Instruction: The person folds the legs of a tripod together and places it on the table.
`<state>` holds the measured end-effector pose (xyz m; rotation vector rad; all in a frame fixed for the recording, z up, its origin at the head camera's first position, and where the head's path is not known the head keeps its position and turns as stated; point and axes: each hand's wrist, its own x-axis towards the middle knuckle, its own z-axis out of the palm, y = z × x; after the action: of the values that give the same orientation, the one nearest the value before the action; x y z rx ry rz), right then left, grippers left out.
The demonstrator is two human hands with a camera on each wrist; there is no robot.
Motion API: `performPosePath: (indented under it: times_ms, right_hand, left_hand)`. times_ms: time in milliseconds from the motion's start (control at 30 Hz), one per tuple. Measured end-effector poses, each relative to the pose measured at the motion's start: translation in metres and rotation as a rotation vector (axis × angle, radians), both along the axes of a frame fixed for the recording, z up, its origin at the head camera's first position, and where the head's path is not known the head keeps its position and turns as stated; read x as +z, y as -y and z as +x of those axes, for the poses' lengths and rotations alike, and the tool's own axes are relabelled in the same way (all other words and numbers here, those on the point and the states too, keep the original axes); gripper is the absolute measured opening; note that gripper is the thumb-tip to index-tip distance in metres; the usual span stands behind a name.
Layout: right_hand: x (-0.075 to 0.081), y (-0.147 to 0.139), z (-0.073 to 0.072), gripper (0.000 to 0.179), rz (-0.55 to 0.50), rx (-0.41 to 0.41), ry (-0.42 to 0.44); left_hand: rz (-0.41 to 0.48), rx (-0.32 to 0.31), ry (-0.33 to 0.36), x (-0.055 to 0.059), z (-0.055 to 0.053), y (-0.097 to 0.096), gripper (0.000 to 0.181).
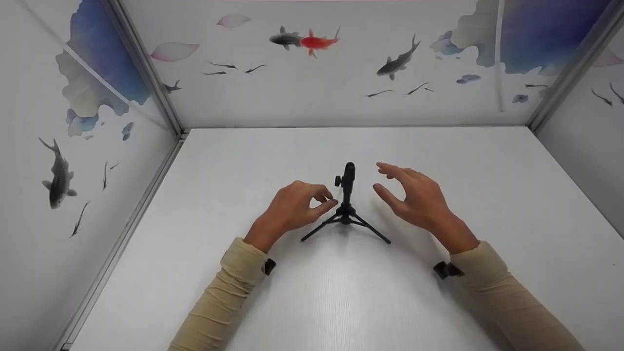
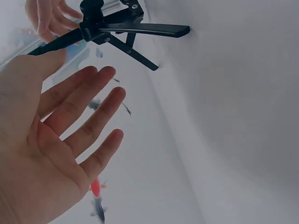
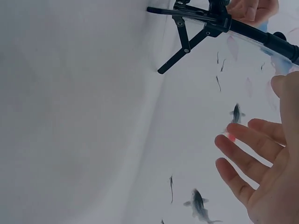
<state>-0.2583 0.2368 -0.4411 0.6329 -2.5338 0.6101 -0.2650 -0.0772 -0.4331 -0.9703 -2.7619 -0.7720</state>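
Note:
A small black tripod stands upright on the white table, its legs spread and a side knob near its top. Just left of its column is my left hand, thumb and fingertips close together beside the tripod. In the left wrist view that hand shows loosely spread fingers with nothing in them, below the tripod legs. To the right of the tripod's top, my right hand is held apart from it, thumb and fingers parted. The right wrist view shows the relaxed, empty fingers and the tripod above them.
The white table reaches back to a white wall painted with fish and petals. Side panels with metal edges stand left and right. Each tan sleeve has a small black device at the wrist.

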Motion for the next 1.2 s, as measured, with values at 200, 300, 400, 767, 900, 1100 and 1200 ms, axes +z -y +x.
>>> performPosePath:
  times_ms: [200, 300, 400, 767, 900, 1100, 1200]
  right_hand:
    - [0.002, 0.009, 0.003, 0.047, -0.046, 0.066, -0.059]
    - [0.002, 0.012, 0.004, 0.045, -0.074, 0.104, -0.068]
    - [0.002, 0.016, 0.006, 0.043, -0.103, 0.141, -0.071]
    - [0.001, 0.026, 0.008, 0.037, -0.175, 0.256, -0.082]
    - [0.000, 0.028, 0.008, 0.036, -0.194, 0.279, -0.083]
    - [0.001, 0.032, 0.008, 0.034, -0.219, 0.297, -0.043]
    - [0.002, 0.036, 0.007, 0.033, -0.224, 0.298, -0.023]
  left_hand:
    - [-0.031, -0.038, 0.059, -0.002, 0.001, -0.005, 0.024]
    - [-0.038, -0.045, 0.072, -0.005, 0.001, -0.008, 0.021]
    - [-0.042, -0.055, 0.085, -0.007, 0.001, -0.010, 0.020]
    - [-0.023, -0.086, 0.088, -0.011, -0.001, -0.012, 0.017]
    - [-0.028, -0.089, 0.087, -0.011, -0.001, -0.014, 0.017]
    - [-0.023, -0.084, 0.100, -0.010, -0.001, -0.015, 0.017]
    - [-0.015, -0.085, 0.108, -0.010, -0.001, -0.015, 0.017]
